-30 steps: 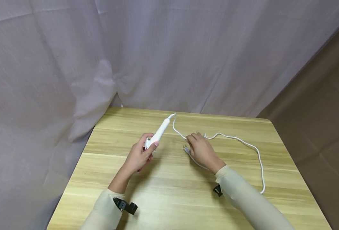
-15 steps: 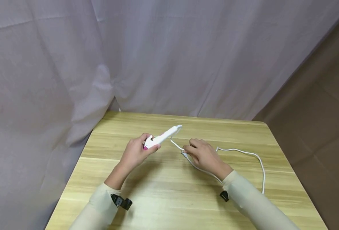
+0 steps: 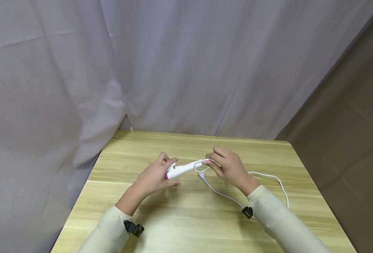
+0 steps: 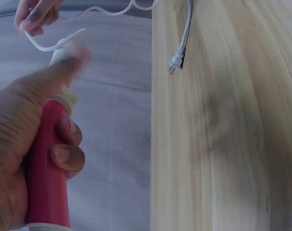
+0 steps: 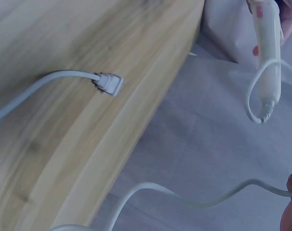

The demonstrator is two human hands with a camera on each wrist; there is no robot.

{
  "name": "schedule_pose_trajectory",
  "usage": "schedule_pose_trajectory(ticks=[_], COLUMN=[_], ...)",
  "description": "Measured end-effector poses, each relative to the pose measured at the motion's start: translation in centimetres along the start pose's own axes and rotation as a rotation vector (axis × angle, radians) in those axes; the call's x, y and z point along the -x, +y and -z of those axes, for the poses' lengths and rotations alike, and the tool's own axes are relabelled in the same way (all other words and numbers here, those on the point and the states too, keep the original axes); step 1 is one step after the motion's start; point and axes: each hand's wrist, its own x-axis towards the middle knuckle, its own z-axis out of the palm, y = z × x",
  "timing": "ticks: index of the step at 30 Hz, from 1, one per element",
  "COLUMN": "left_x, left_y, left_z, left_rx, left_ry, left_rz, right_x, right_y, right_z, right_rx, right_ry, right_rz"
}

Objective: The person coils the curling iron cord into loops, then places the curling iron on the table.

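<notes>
My left hand (image 3: 151,177) grips a curling iron (image 3: 184,169) with a white handle and a pink barrel. In the left wrist view the fingers curl round the pink barrel (image 4: 47,178), while the thumb is blurred. The iron's handle points right, toward my right hand (image 3: 230,167). That hand pinches the white cord (image 5: 199,204) between thumb and fingers, close to the handle's cord end. A loop of cord crosses over the handle (image 5: 269,72) in the right wrist view. The cord's two-pin plug (image 5: 109,83) lies on the tabletop, below the handle in the head view.
The wood-grain table (image 3: 186,225) has its far edge against a grey curtain (image 3: 173,70). More cord (image 3: 278,181) trails across the right side of the table. A brown covering (image 3: 347,140) hangs at the right. Black wrist cameras sit on both sleeves.
The iron has swung from pointing up and right to nearly level. My right hand has brought cord to the handle's end, making a loop there. The cord on the right has drawn in.
</notes>
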Motion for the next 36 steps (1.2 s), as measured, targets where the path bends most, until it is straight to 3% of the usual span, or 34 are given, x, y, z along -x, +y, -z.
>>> schedule_pose_trajectory(ticks=[4, 10, 14, 22, 30, 36], left_x=[-0.2, -0.2, -0.4, -0.4, -0.4, -0.4], left_y=[-0.1, -0.1, 0.1, 1.1, 1.6, 1.3], left_z=[-0.3, -0.3, -0.1, 0.5, 1.0, 1.2], left_rx=[-0.060, -0.026, -0.021, -0.053, -0.125, -0.103], left_ry=[0.015, 0.092, 0.115, 0.082, 0.060, 0.090], left_rz=[-0.108, -0.224, -0.277, -0.278, -0.310, -0.345], right_x=[-0.3, -0.4, -0.5, -0.2, 0.3, 0.9], right_y=[1.0, 2.0, 2.3, 2.6, 2.5, 2.2], right_z=[-0.6, -1.6, -1.9, -2.4, -2.9, -2.9], right_rx=[0.003, 0.087, 0.149, 0.206, 0.266, 0.256], right_ry=[0.061, 0.157, 0.169, 0.103, 0.071, 0.016], right_rz=[-0.065, -0.127, -0.154, -0.231, -0.244, -0.215])
